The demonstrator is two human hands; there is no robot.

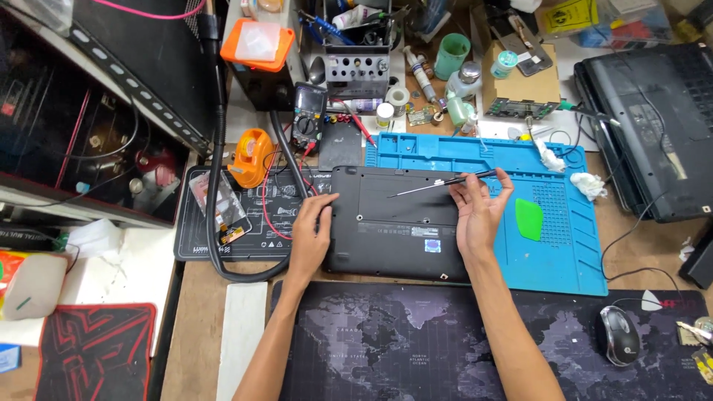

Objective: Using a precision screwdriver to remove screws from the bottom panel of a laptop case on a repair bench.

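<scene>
On laptop underside (394, 223), near its blue label (432, 246): left hand (310, 230) flat, right hand (479, 208) pinching screwdriver (438, 184).

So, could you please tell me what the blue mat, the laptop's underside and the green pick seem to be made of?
Blue mat: probably silicone or rubber, matte, with moulded compartments. Laptop underside: black plastic by its look, matte, with moulded panel seams. Green pick: likely thin plastic, smooth and flat.
</scene>
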